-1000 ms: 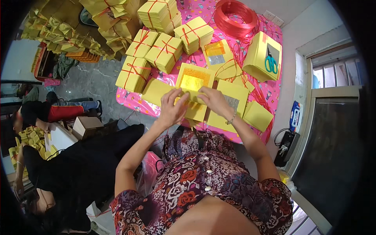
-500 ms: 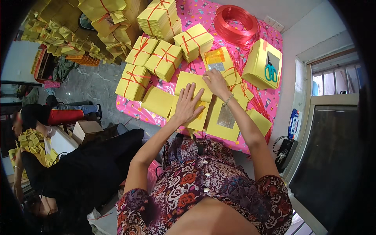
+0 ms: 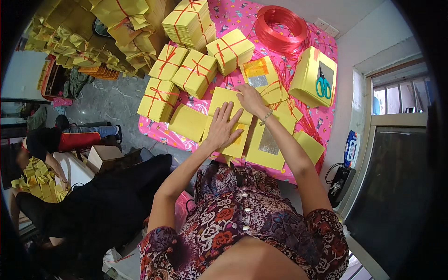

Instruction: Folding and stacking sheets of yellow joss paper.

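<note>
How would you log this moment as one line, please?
left hand: spread palm-down on yellow sheet | right hand: at sheet's upper-right corner | scissors: atop yellow stack | red coil: on pink tablecloth

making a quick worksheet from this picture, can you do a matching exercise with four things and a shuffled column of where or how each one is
Column one
1. scissors
2. coil
3. left hand
4. right hand

Column two
A. spread flat on yellow paper
B. red, toward the far side of the pink table
C. has a bracelet at its wrist
D. teal-handled, lying on a yellow stack

Right pairs: 1-D, 2-B, 3-A, 4-C
</note>
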{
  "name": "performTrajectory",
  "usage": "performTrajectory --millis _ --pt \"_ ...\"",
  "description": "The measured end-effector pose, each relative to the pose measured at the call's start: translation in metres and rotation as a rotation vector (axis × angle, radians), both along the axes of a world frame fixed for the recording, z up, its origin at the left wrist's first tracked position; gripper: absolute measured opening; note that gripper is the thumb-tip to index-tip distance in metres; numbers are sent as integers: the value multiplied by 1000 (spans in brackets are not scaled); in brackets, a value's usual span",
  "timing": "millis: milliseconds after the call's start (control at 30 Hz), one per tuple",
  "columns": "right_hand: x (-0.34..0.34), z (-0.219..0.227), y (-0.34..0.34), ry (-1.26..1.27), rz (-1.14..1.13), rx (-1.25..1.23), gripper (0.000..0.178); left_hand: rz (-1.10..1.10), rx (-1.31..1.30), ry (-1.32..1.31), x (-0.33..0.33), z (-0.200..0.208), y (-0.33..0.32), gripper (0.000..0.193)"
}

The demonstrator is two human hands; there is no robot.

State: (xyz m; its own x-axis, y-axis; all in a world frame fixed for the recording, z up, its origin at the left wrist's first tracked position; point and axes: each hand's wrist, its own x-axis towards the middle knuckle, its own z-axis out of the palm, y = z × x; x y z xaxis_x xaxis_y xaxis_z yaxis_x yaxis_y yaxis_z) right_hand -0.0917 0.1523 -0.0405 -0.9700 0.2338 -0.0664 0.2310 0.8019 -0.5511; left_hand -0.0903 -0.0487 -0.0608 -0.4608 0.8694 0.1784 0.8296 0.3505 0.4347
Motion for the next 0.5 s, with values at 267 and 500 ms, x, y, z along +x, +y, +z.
performTrajectory --millis 267,500 --pt "-1 4 -5 38 -14 -109 29 -21 -17 -11 -2 -2 -1 73" --pt "-3 -8 -3 28 27 -55 27 -29 -51 -25 -3 -5 -1 74"
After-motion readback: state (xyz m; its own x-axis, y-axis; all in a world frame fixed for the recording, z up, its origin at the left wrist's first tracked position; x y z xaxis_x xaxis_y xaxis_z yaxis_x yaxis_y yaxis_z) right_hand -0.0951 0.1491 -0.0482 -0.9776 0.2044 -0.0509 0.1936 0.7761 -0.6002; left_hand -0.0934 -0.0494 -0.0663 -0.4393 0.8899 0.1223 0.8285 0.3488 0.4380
